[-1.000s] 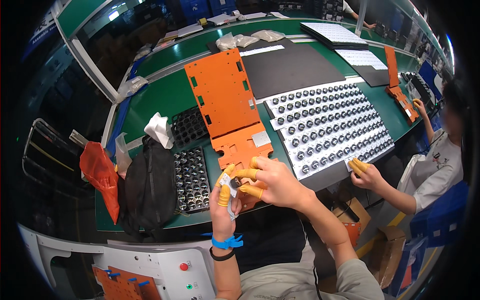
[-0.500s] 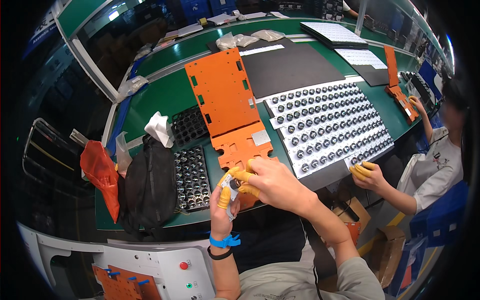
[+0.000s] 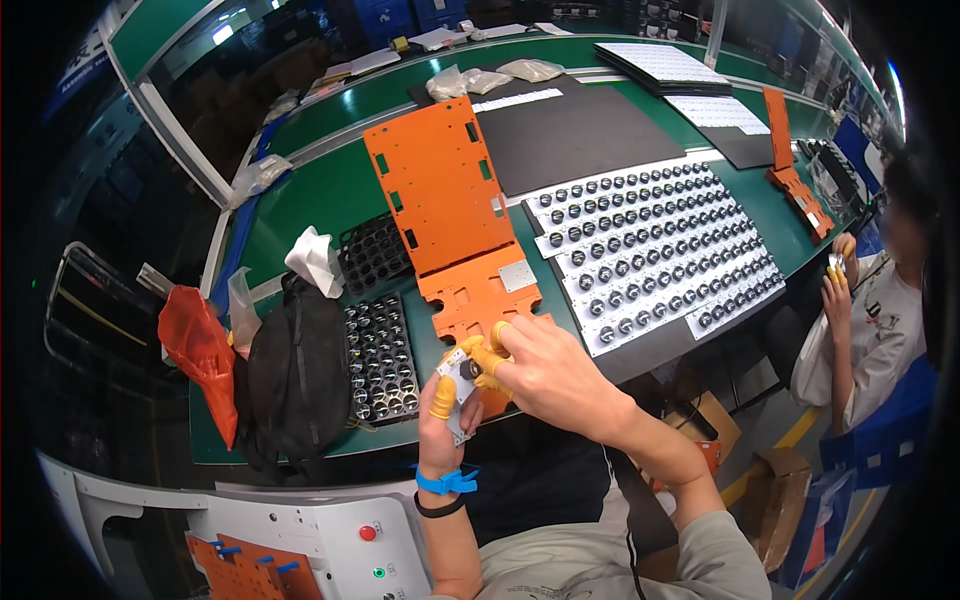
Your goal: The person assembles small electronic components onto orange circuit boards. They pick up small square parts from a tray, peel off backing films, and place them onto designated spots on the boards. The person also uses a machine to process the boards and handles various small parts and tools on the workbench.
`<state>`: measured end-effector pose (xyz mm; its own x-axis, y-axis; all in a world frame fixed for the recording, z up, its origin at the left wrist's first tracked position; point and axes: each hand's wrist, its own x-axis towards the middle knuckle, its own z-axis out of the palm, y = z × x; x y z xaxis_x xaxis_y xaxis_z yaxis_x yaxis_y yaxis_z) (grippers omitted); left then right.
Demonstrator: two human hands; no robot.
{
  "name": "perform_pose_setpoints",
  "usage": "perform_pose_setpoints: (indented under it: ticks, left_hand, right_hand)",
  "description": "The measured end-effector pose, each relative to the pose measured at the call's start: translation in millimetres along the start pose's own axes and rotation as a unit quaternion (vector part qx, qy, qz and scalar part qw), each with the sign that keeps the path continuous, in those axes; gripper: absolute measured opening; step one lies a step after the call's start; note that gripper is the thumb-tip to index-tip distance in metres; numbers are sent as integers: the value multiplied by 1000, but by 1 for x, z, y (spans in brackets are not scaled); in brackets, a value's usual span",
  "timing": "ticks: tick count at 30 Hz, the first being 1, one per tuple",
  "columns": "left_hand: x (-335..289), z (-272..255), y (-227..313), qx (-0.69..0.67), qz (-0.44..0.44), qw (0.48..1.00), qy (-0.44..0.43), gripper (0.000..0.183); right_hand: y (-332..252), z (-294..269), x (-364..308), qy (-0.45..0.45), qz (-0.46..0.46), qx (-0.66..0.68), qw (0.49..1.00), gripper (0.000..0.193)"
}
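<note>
My left hand (image 3: 441,420), with yellow finger covers and a blue wrist strap, is closed around a small white board (image 3: 455,364) held tilted above the table's front edge. On that board sits a black round lens piece (image 3: 468,370). My right hand (image 3: 540,368), also in yellow finger covers, reaches across and pinches at the black piece; its fingertips partly hide it. Just beyond both hands lies an orange fixture (image 3: 475,291) with cut-outs and a raised orange lid (image 3: 437,190). A black tray (image 3: 383,358) of shiny round pieces lies left of my hands.
White boards with rows of black round pieces (image 3: 650,250) lie right of the fixture. A second black tray (image 3: 375,252), a black bag (image 3: 300,370) and a red bag (image 3: 205,345) are at left. On the right, a co-worker's hands (image 3: 838,275) hold something small.
The co-worker's hands have left the boards and the far orange fixture and come together near their body. My hands stay on the white board, with only slight finger movement.
</note>
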<state>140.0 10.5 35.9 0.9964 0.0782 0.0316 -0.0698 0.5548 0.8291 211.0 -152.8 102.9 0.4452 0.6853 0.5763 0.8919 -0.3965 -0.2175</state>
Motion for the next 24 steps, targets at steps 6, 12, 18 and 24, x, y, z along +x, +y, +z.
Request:
perform_pose_setpoints:
  ticks: [6, 12, 18, 24]
  left_hand:
    - [-2, 1, 1, 13, -4, 1000, 3, 50]
    - [-1, 11, 1, 28, -1, 999, 21, 50]
    - [-5, 6, -1, -97, -28, 995, 0, 48]
    - [-9, 6, -1, -186, -56, 980, -50, 51]
  right_hand:
    - [0, -4, 2, -4, -17, -21, 1000, 9]
    - [0, -4, 2, 1, -14, -9, 1000, 10]
    - [3, -3, -4, 7, 11, 16, 1000, 21]
    - [3, -8, -5, 64, 8, 43, 997, 40]
